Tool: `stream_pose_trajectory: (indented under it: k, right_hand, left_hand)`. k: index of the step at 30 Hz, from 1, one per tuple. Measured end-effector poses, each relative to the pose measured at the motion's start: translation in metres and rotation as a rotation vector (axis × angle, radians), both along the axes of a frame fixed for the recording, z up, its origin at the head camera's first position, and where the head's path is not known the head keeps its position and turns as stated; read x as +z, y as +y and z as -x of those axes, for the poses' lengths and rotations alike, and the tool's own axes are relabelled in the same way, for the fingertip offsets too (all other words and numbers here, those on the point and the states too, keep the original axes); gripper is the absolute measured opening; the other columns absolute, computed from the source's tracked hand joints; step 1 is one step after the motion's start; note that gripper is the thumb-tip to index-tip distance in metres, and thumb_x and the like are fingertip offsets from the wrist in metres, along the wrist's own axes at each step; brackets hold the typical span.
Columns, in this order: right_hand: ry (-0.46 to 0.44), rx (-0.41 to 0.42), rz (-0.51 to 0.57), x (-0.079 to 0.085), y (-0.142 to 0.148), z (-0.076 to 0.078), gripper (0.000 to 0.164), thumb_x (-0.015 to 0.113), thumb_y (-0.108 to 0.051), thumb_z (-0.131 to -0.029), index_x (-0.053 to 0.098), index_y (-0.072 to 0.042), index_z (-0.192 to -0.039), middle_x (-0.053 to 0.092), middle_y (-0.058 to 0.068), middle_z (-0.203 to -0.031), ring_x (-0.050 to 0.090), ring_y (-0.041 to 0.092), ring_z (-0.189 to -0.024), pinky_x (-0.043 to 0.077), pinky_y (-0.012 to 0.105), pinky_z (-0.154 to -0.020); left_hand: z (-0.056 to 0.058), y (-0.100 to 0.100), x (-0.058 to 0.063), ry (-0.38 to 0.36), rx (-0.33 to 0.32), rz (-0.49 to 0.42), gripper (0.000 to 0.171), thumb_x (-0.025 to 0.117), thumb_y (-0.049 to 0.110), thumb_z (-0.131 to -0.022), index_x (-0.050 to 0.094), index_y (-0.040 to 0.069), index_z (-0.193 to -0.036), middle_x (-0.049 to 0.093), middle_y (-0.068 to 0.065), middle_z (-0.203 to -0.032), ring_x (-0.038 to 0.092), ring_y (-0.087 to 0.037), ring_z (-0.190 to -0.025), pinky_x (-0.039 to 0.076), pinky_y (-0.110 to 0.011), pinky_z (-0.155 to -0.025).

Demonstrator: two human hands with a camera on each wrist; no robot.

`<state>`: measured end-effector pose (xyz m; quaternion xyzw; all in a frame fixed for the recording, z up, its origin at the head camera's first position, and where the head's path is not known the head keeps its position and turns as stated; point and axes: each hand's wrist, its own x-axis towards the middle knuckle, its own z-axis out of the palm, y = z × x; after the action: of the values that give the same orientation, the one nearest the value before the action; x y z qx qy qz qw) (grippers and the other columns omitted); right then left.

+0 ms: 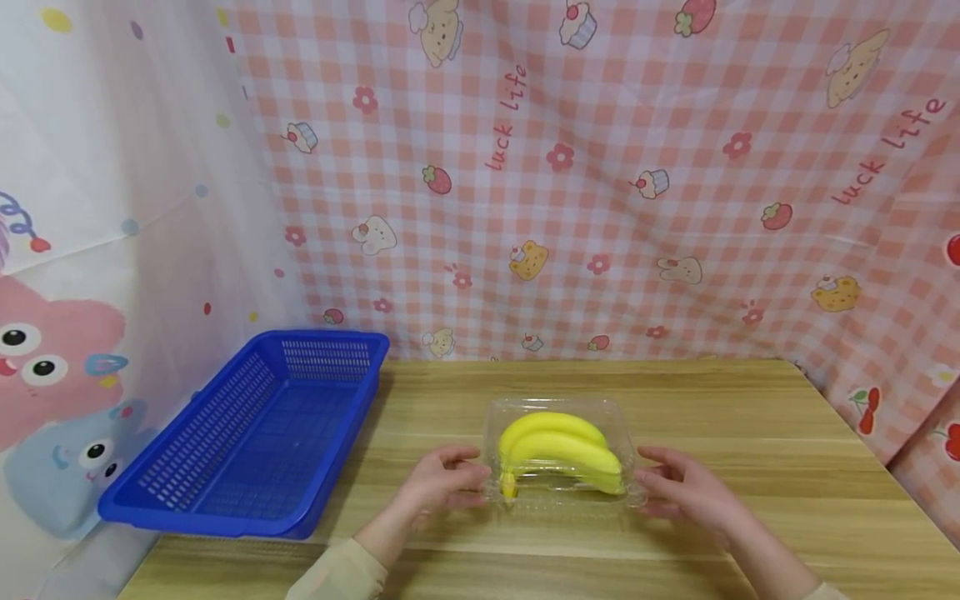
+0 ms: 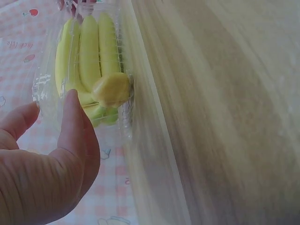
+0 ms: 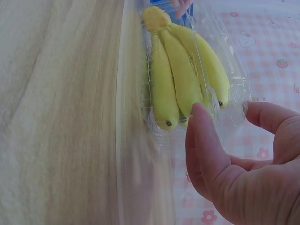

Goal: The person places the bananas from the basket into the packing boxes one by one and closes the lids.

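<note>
In the head view, a clear plastic box [image 1: 555,406] rests on the wooden tabletop with a bunch of yellow bananas [image 1: 555,450] inside. My left hand [image 1: 450,479] is at the box's left side, its fingertips at the wall. On the opposite side, the fingertips of my right hand [image 1: 690,492] meet the box. Both wrist views show thumb and fingers spread apart at the plastic edges. The banana stem [image 2: 111,90] faces the left hand, while the dark banana tips [image 3: 169,123] point toward the right hand.
A blue plastic basket [image 1: 322,487] with slotted sides stands on the table [image 1: 435,383] at the left. Behind the table hangs a pink checked cloth [image 1: 600,208]. A white cloth with cartoon figures [image 1: 172,167] covers the left side.
</note>
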<state>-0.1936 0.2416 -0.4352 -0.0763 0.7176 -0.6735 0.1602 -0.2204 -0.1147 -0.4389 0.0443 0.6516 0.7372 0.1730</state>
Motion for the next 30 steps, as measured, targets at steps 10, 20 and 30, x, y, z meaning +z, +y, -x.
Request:
stream_pose_trajectory:
  k: [10,20,30]
  right_hand:
    - [-0.041,0.018,0.061,-0.0043,-0.0023,0.0,0.069,0.057,-0.006,-0.098,0.012,0.029,-0.138,0.052,0.018,-0.109,0.061,0.018,-0.09,0.057,0.033,-0.084]
    - [-0.067,0.017,0.094,-0.0073,-0.0046,0.0002,0.066,0.056,-0.001,-0.097,0.012,0.028,-0.137,0.049,0.019,-0.112,0.061,0.015,-0.091,0.056,0.031,-0.086]
    - [-0.065,-0.012,0.071,-0.0088,-0.0069,0.0003,0.06,0.053,0.007,-0.094,0.015,0.028,-0.136,0.042,0.012,-0.101,0.056,0.014,-0.089,0.056,0.029,-0.084]
  left_hand:
    - [-0.001,0.0016,-0.0055,-0.021,-0.008,-0.058,0.056,0.062,-0.008,-0.088,0.034,-0.024,-0.134,0.054,-0.011,-0.096,0.062,-0.015,-0.074,0.059,-0.032,-0.075]
    - [-0.0004,0.0044,-0.0092,-0.045,-0.011,-0.089,0.053,0.06,-0.01,-0.087,0.035,-0.022,-0.132,0.052,-0.013,-0.097,0.063,-0.017,-0.074,0.059,-0.032,-0.076]
    - [-0.0024,0.0078,-0.009,-0.051,0.016,-0.099,0.049,0.058,-0.015,-0.085,0.037,-0.021,-0.128,0.051,-0.012,-0.093,0.063,-0.016,-0.071,0.059,-0.03,-0.073]
